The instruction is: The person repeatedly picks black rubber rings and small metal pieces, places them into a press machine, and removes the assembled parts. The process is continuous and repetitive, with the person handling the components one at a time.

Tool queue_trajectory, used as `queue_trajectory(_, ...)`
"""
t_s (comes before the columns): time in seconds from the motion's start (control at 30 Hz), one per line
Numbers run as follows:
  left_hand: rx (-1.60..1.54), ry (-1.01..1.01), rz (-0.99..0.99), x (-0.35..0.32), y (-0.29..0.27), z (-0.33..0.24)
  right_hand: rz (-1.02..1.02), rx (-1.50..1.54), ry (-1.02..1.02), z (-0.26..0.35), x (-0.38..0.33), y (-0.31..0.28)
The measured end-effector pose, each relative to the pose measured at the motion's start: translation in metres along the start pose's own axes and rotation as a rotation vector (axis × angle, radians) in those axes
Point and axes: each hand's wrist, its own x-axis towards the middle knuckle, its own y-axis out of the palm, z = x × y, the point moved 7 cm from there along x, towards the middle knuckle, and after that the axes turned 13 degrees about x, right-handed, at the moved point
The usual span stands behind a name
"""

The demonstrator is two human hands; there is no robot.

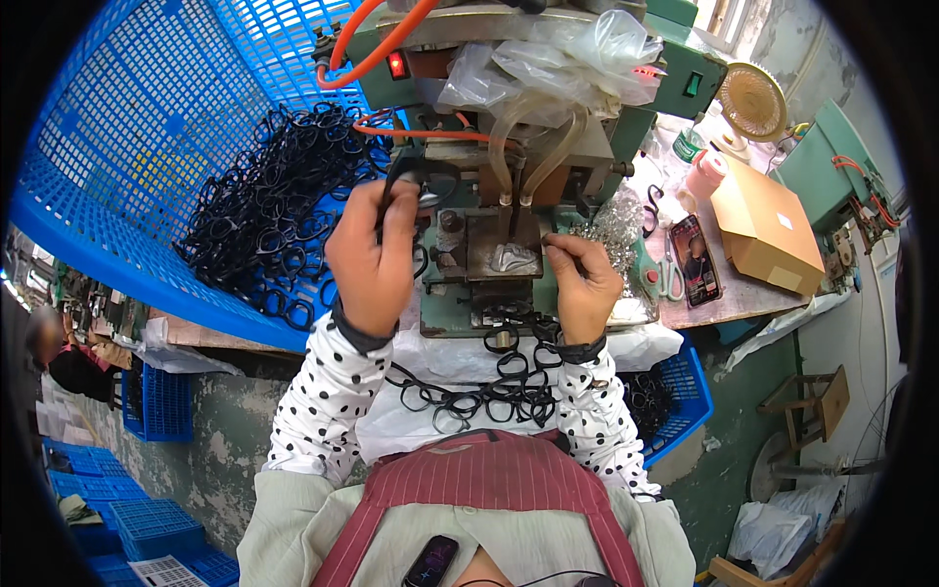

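The left hand (377, 259) is clamped on a black frame (399, 166), thumb and fingers together at its near end. The frame lies just beyond the fingertips, a loop reaching right; its long axis is hard to read. From this grip, the press plate (489, 235) lies rightward and slightly nearer the body, between both hands. The right hand (585, 284) has thumb and forefinger together beside the plate's right edge; whether they pinch anything, I cannot tell. More frames (269, 215) heap in the blue crate (117, 108) leftward.
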Motion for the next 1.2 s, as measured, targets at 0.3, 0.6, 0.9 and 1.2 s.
queue_trajectory(0.3, -0.140, -0.029, 0.005, -0.001, 0.002, -0.001, -0.059, 0.001, 0.030, -0.002, -0.010, 0.022)
queue_trajectory(0.6, -0.198, -0.015, 0.052, 0.002, 0.003, 0.002, -0.074, 0.167, 0.034, -0.018, -0.015, 0.038)
queue_trajectory(0.9, -0.189, 0.027, 0.104, 0.001, 0.006, 0.006, -0.061, 0.252, -0.018, -0.027, -0.015, 0.039)
queue_trajectory(1.2, 0.074, 0.417, 0.094, -0.026, 0.004, -0.021, -0.074, 0.306, 0.060, -0.028, -0.011, 0.037)
